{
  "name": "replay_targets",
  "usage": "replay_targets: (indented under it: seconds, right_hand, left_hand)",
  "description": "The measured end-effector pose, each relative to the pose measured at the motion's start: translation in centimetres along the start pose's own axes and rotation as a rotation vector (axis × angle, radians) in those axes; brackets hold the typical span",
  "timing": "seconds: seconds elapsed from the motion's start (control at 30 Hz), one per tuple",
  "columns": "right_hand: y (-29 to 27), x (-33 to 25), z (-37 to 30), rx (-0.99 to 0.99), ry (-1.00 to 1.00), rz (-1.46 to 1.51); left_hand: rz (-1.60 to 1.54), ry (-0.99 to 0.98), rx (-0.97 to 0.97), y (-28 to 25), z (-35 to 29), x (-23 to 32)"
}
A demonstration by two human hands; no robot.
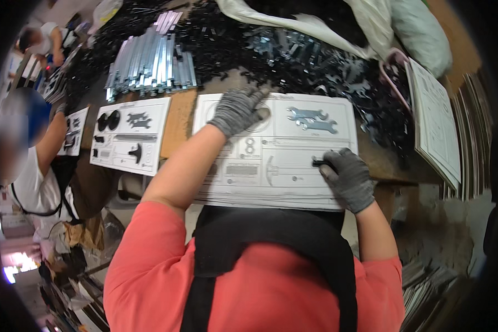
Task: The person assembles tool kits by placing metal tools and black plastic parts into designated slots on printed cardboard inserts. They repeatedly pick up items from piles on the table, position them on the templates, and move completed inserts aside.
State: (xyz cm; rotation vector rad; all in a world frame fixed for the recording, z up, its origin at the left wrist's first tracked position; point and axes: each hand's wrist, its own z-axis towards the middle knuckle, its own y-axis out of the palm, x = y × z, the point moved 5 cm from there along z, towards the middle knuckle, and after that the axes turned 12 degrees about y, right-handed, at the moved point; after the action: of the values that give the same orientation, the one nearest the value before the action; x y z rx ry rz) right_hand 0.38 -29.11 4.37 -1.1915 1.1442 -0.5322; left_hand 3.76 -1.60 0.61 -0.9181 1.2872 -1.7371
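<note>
Head view: a stack of printed white cards is being worked over by two gloved hands at a cluttered bench.
Right hand: a small black part is being pinched between thumb and fingers at the cards' right side; whether it is being rested on the surface cannot be told.
Left hand: palm-down, it is being laid across the cards' upper edge; what, if anything, is being gripped beneath cannot be told.
Open-end wrenches: flat at the upper right, they are being left unheld.
Handling: light, stiff and probably slippery in knit gloves, the black part is presumably being best held by its sides.
</note>
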Motion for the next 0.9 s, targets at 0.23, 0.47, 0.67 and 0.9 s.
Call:
replay_targets:
  seconds: [0.23,0.47,0.67,0.9]
  right_hand:
    - [-1.6,2.6,-0.6,0.146,0.035,0.345]
    - [-1.4,6.6,-2.0,0.275,0.041,0.519]
    - [-0.6,6.6,-2.0,0.256,0.098,0.545]
    - [-1.5,6.5,-2.7,0.273,0.082,0.432]
  left_hand:
    - [-0.3,-0.118,0.217,-1.8,-0.5,-2.4]
    - [0.294,-0.827,0.19,-7.7,-3.6,-14.2]
    - [0.255,-1.063,-0.135,-6.4,-4.7,-20.0]
    - [0.157,-1.08,-0.258,-5.8,-4.6,-21.3]
